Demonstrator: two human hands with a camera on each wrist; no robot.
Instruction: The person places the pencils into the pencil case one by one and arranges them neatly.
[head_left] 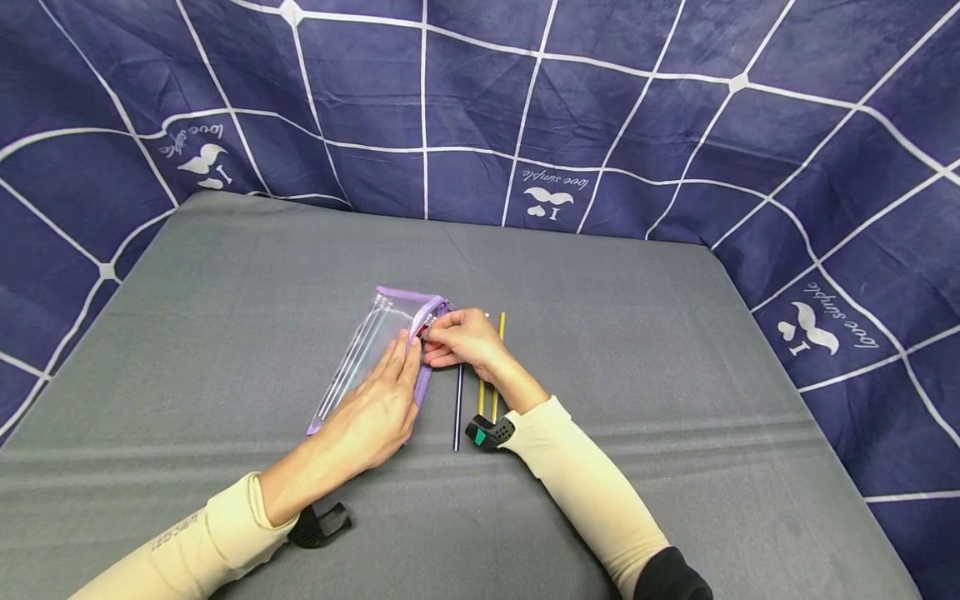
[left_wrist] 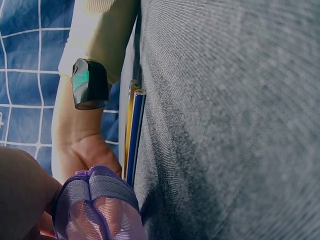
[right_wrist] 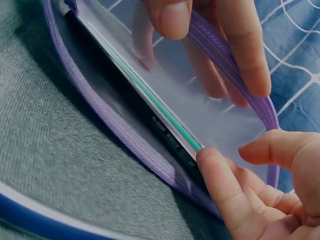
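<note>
A clear mesh zipper pouch (head_left: 397, 312) with purple edging lies tilted on the grey surface, with several slim pencils (head_left: 360, 358) inside. My left hand (head_left: 375, 408) pinches the rim of its opening, some fingers behind the mesh and others over the purple zipper edge (right_wrist: 220, 47). At the mouth, my right hand (head_left: 467, 340) reaches in. Its index finger touches the end of a green-striped pencil (right_wrist: 170, 120) beside a dark one with lettering, while the thumb stands apart. A small red bit shows near these fingertips in the head view.
Just right of the pouch, a dark blue pencil (head_left: 457, 408) and two yellow pencils (head_left: 482, 398) lie on the grey cloth-covered surface (head_left: 637, 358), partly under the right forearm. A blue checked cloth (head_left: 480, 100) hangs behind and along the sides.
</note>
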